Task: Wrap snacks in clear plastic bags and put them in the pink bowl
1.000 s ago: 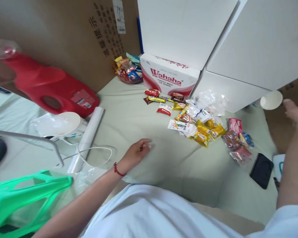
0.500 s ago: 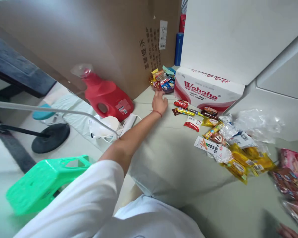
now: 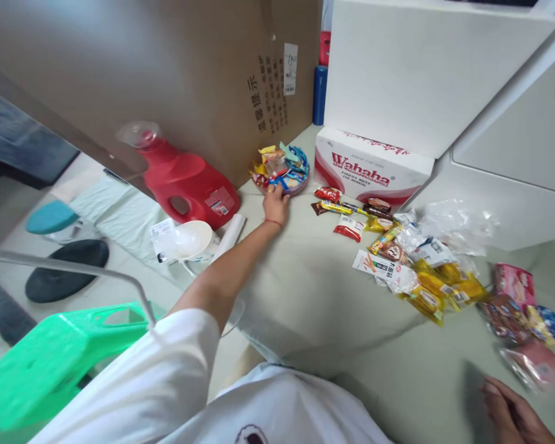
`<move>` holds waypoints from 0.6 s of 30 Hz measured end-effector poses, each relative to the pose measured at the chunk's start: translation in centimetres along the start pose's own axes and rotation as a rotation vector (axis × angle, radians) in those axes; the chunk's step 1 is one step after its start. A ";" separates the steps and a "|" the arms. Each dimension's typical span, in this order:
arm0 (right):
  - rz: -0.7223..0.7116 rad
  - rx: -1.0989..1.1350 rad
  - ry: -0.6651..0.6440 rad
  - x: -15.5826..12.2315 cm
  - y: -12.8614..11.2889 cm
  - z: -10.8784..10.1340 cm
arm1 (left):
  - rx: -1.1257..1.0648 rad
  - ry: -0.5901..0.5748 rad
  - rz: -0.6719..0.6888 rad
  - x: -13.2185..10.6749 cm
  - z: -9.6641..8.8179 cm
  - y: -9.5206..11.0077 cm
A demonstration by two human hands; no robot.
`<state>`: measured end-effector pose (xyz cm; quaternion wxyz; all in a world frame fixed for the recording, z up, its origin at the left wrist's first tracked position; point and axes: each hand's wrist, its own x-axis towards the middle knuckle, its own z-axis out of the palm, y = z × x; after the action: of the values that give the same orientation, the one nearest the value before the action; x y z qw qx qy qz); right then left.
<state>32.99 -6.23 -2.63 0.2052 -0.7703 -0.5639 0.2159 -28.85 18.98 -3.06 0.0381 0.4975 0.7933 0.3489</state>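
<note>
My left hand (image 3: 276, 207) reaches far forward, its fingers closed on the near rim of a shallow bowl (image 3: 294, 187). The bowl is heaped with wrapped snacks and stands against a big cardboard box (image 3: 166, 80). My right hand (image 3: 513, 412) lies at the bottom right edge on the pale green sheet (image 3: 324, 296), fingers stretched flat with nothing in them. Loose snack packets (image 3: 416, 265) lie scattered between the hands, from a red packet (image 3: 327, 194) to pink packs (image 3: 513, 285).
A red-and-white Wahaha carton (image 3: 370, 172) sits under white foam blocks (image 3: 420, 74). A red detergent jug (image 3: 185, 182) leans at the left beside a white bowl (image 3: 185, 240) and a plastic roll. A green stool (image 3: 50, 364) and a stand base (image 3: 65, 277) are on the floor.
My left arm stretched from the middle of the sheet out to the snack bowl and took its rim. The bowl has shifted slightly away from the carton. My right hand dropped to the sheet.
</note>
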 end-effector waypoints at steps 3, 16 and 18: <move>0.115 0.092 0.080 -0.9 -1.1 1.1 | -0.008 0.046 0.101 -6.2 -3.3 -1.3; 0.062 0.174 0.139 -4.0 -0.4 2.9 | -1.365 -0.259 -0.379 -16.7 -4.6 11.0; 0.094 0.177 0.156 -4.8 0.6 2.7 | -1.605 -0.341 -0.596 -15.2 -2.7 13.3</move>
<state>30.64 -10.83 -4.66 0.3052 -0.7892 -0.4881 0.2138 -12.18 8.65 2.50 0.5850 0.1378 0.3885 0.6985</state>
